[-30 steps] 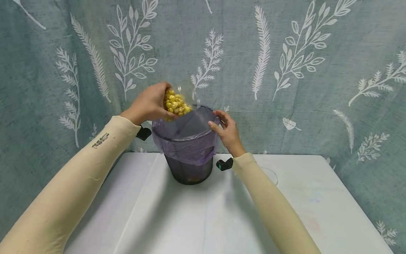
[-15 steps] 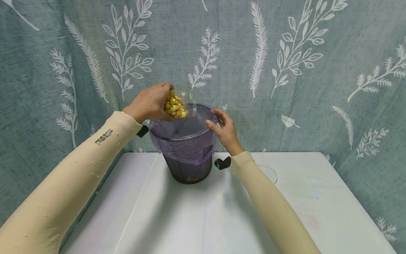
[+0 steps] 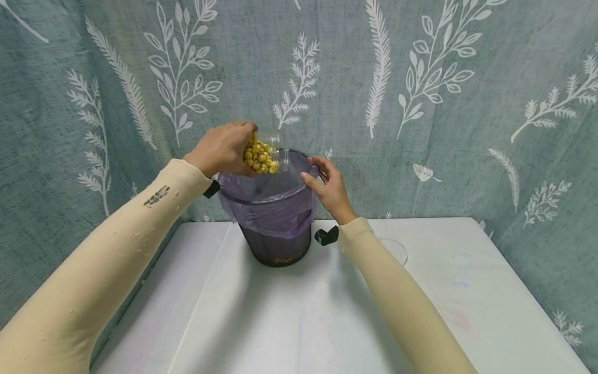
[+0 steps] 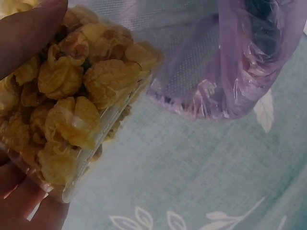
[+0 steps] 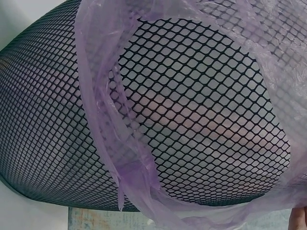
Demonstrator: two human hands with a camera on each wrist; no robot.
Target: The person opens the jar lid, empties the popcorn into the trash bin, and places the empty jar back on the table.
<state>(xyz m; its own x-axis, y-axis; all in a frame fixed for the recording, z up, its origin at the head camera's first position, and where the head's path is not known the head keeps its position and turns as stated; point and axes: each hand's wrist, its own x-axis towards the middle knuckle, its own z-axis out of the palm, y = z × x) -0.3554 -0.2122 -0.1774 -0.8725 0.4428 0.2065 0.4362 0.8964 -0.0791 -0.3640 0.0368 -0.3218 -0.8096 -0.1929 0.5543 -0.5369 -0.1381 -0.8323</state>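
Note:
My left hand [image 3: 227, 148] grips a clear plastic jar [image 3: 280, 139] of yellow popcorn [image 3: 259, 157]. The jar lies tilted on its side above the left part of a dark mesh trash bin [image 3: 280, 252], its mouth facing right. In the left wrist view, popcorn [image 4: 64, 117] fills the visible part of the jar, between thumb and fingers. A purple bag [image 3: 275, 218] lines the bin and folds over its rim. My right hand [image 3: 330, 188] holds the bin's right rim, thumb and fingers on the bag. The right wrist view shows mesh [image 5: 192, 110] framed by the bag [image 5: 100, 96].
The bin stands near the far edge of a white table [image 3: 261, 322]. Behind it hangs a green-grey curtain [image 3: 345, 104] with white leaf prints. A thin pale ring-shaped line [image 3: 405, 252] shows on the table, right of the bin.
The jar has turned slightly and lies closer to level, its mouth a little further left. The right hand keeps its place on the rim. The whole head view has shifted slightly.

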